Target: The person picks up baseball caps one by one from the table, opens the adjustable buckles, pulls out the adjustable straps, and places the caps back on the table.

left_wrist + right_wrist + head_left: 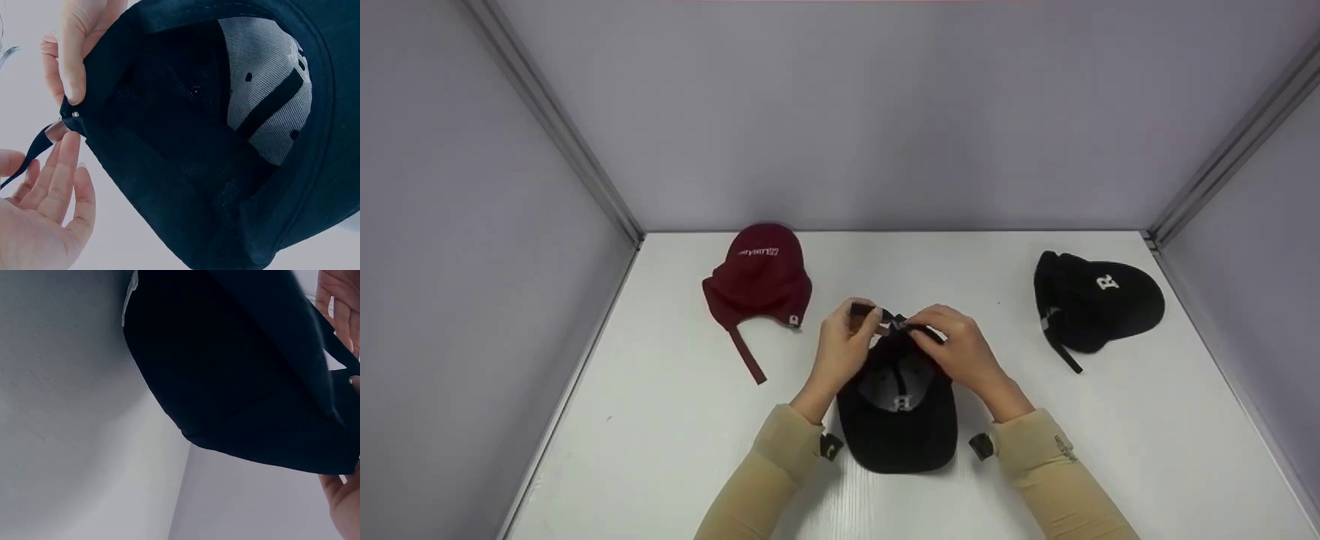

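Strap (pixel 36 147) of dark cloth ran between the thumb and fingers of the left hand (pixel 840 345), which pinched it close to a small, metallic-looking clasp (pixel 56 131); the right hand (pixel 960 346) gripped the back rim (pixel 104 79) beside that clasp, its thumb pressing on the cloth. The black cap (pixel 885 390) they were on sat around the middle of the worktop (pixel 660 420), between its left and right edges, hollow turned up and brim (pixel 898 444) toward the near side. It looked light and soft, apt to sag and fold wherever it went unsupported, with only the brim likely to be stiff; little about it seemed fragile. The back rim next to the clasp was probably the best place to steady it, while the narrow strap suited a fingertip pinch, the clasp being small and perhaps slick. In the head view, fingers partly hid the closure, and the brim lay between the left cuff's dark device (pixel 831 447) and the right cuff's dark device (pixel 982 446), either of which could have brushed it. Well apart from the hands, a maroon cap (pixel 761 277) lay at the far edge, left of centre, its loose tail (pixel 748 358) trailing nearward, and a second black cap (pixel 1099 300) lay near the far right corner.
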A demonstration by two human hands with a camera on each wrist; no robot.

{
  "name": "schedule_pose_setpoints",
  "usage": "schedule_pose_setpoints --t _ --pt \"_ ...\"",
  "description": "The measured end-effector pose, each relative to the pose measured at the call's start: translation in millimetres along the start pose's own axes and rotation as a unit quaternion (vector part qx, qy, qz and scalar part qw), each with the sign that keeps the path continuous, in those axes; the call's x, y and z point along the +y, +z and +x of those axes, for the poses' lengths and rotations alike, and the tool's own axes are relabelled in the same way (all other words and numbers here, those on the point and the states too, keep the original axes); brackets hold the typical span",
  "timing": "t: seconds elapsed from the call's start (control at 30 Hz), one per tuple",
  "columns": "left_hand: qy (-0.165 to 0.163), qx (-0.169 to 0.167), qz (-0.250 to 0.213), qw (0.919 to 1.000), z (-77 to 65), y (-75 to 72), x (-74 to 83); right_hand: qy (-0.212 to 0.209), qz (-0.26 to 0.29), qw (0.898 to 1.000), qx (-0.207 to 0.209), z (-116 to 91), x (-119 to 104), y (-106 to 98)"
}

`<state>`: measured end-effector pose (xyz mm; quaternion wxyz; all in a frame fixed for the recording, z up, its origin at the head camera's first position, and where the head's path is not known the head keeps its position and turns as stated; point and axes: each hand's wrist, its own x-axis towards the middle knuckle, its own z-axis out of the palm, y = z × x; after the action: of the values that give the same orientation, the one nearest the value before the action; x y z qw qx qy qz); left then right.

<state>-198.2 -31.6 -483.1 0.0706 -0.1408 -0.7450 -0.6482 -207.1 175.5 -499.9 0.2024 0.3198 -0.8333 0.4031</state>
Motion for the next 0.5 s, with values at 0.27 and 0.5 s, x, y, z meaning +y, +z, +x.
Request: schedule_pose_setpoints --t 0.27,0.5 --pt "0.055 -0.032 0.132 0.9892 -5.9 -1.6 -9.3 0.037 -0.027 0.999 0.014 1.5 -0.8 1.1" --pt "0.103 -0.065 0.251 0.9603 -13.0 1.7 -18.7 0.048 -0.055 0.997 0.019 1.5 -1.6 1.7"
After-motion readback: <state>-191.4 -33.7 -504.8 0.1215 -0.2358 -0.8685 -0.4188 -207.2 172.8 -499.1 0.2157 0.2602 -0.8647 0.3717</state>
